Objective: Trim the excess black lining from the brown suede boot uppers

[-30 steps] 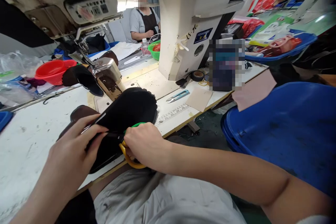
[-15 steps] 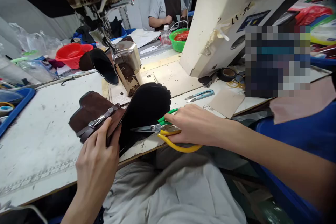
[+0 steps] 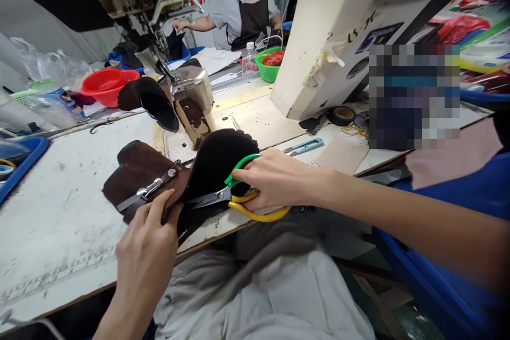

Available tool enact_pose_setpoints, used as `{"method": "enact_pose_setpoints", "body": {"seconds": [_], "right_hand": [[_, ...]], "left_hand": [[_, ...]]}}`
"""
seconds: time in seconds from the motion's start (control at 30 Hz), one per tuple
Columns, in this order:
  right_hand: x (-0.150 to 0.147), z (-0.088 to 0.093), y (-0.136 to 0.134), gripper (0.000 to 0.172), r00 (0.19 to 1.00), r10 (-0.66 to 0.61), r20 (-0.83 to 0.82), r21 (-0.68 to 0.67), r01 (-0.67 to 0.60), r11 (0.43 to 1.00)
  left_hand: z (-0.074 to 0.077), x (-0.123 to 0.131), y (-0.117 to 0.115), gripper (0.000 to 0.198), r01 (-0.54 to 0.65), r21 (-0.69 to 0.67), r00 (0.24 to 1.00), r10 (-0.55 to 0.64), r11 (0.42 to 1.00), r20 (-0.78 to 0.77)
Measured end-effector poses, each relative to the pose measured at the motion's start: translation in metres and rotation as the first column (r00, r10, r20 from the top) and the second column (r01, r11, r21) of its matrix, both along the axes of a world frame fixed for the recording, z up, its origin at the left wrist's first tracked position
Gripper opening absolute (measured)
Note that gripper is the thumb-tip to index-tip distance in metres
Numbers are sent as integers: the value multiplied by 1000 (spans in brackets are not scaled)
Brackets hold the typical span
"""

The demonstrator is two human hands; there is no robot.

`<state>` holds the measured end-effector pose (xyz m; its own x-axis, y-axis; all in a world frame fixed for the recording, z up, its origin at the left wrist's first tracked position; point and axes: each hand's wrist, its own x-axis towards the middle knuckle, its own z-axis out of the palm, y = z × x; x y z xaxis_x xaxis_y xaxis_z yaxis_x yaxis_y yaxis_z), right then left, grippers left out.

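A dark brown shoe upper (image 3: 145, 167) with a buckled strap (image 3: 153, 186) and black lining (image 3: 223, 154) lies at the front of the sewing table. My left hand (image 3: 149, 236) pinches its near edge, fingers on the brown side and thumb toward the lining. In my right hand (image 3: 274, 175) is a pair of scissors (image 3: 258, 217) with one green and one yellow handle. Their blades point left, parted a little, against the black lining close to my left thumb. The blade tips are hard to make out on the dark material.
Behind the upper stands the sewing machine post (image 3: 193, 95), with another dark piece (image 3: 157, 101) beside it. Blue thread snips (image 3: 305, 146) and a tape roll (image 3: 341, 115) lie to the right. Red baskets (image 3: 105, 85) stand at back left. A co-worker (image 3: 249, 16) sits across.
My right hand and the scissors have moved left, taking the blades farther along the lining. The left hand keeps its grip. Across the table, the co-worker has stretched out an arm.
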<state>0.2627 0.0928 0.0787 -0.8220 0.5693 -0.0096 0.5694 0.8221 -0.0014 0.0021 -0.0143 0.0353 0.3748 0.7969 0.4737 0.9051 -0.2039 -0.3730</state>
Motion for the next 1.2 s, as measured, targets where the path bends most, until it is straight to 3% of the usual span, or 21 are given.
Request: {"method": "enact_pose_setpoints", "body": {"seconds": [0.27,0.47,0.57,0.7,0.9,1.07,1.2], "right_hand": [[-4,10,5,30,978,156,137,74,-167,983],[-4,8,-18,6,981,118,156,153,-142,978],[0,-2,-30,7,994,84,74,194,-97,976],[4,-12,-41,27,999,-40,-9,110,41,993],[2,-14,-48,34,990,-141,-19,12,142,990],[-9,-12,-50,29,991,-136,-8,-18,136,991],[-15,-9,-52,23,988,-151,-30,-94,148,984]], "left_hand": [[0,0,0,22,-53,-4,998,53,999,33],[6,-5,-2,27,-5,-53,1000,4,999,-13],[6,-8,-2,31,13,-73,999,-15,997,-30],[5,-8,-4,20,35,-29,999,-36,999,-30],[4,-5,-5,22,-2,-46,998,-1,999,-62],[5,-3,-3,17,2,-25,999,-3,1000,-40],[14,-4,0,17,-73,-41,997,74,996,23]]}}
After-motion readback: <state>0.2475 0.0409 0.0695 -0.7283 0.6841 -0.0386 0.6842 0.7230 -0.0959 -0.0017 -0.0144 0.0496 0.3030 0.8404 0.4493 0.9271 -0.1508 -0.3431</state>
